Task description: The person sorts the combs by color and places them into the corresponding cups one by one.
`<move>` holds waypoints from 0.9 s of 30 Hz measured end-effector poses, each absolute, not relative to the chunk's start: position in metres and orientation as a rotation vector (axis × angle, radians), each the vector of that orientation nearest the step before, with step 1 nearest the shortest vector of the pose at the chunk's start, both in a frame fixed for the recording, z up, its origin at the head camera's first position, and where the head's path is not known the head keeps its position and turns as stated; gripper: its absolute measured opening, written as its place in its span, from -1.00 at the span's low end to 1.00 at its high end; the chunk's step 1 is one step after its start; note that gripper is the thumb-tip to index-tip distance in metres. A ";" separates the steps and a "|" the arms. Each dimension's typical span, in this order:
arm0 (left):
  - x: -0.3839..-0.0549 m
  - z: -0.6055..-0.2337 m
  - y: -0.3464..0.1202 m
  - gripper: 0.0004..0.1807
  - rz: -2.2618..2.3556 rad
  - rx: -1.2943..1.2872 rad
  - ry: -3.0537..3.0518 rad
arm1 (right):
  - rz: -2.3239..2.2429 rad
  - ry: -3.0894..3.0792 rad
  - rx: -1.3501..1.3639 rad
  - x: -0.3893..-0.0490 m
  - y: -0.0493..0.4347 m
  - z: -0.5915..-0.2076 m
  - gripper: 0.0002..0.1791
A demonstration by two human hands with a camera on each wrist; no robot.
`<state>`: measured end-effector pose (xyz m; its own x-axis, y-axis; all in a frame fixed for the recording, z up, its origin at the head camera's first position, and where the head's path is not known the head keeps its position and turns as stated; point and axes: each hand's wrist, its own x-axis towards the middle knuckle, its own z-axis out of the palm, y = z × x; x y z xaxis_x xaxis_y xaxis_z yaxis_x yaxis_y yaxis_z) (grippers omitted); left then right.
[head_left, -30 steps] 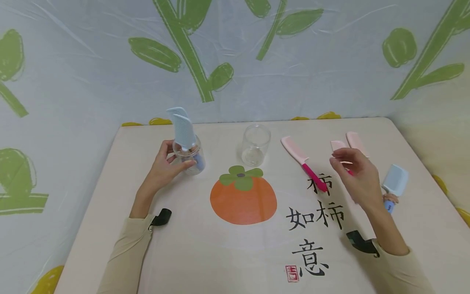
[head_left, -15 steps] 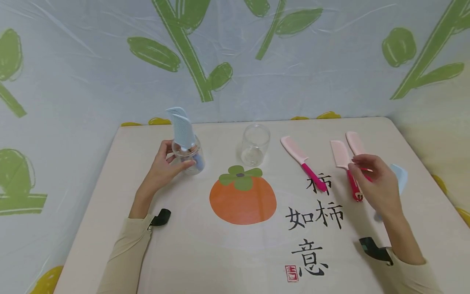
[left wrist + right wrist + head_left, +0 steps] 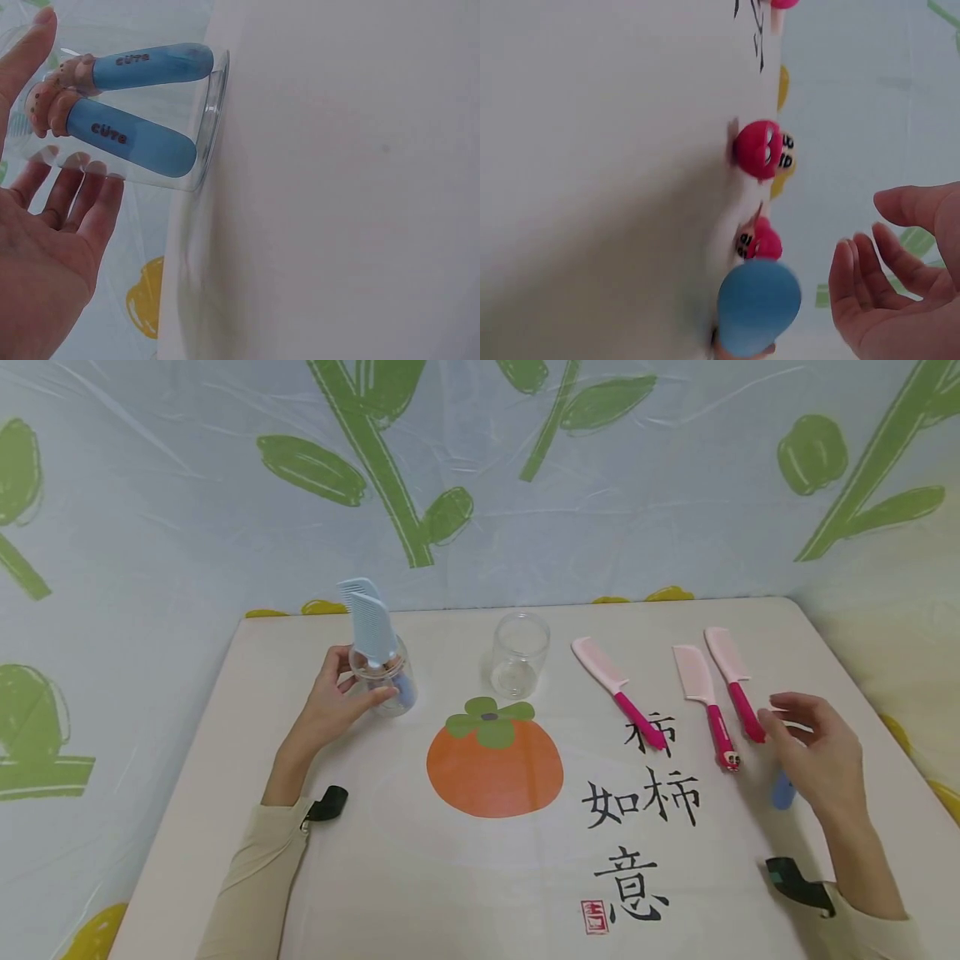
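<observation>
My left hand (image 3: 339, 697) grips a see-through jar (image 3: 410, 670) at the table's left, thumb in front and fingers behind. Two light-blue combs (image 3: 373, 628) stand in it, teeth up; their blue handles (image 3: 131, 137), marked "CUTE", show through the wall in the left wrist view. At the right, my right hand (image 3: 819, 752) hovers over another blue comb, fingers loosely bent and apart from the thumb, nothing between them. Only that comb's blue handle (image 3: 783, 791) shows below the hand; its head is hidden. In the right wrist view the handle end (image 3: 759, 306) lies beside my fingers.
A second see-through jar (image 3: 520, 656) stands at the back middle. Three pink combs with magenta handles lie to the right: one near the middle (image 3: 597, 664), one farther right (image 3: 695, 677), one beside it (image 3: 726, 656). The table (image 3: 420, 877) bears a persimmon print and black characters.
My right hand has moved right and toward me, off the pink combs and over the blue comb, which it now mostly covers. The left hand keeps holding the jar in the same place.
</observation>
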<state>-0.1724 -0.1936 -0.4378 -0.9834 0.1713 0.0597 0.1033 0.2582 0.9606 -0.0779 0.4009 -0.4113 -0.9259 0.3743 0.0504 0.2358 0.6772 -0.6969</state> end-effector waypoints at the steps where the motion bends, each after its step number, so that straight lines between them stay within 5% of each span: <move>1: -0.172 -0.438 -0.194 -0.17 1.862 0.267 2.446 | 1.086 -2.704 -0.505 -0.077 0.404 -0.412 -0.41; 27: -0.173 -0.439 -0.194 -0.16 1.860 0.265 2.441 | 0.989 -2.877 -0.867 -0.069 0.458 -0.419 -0.22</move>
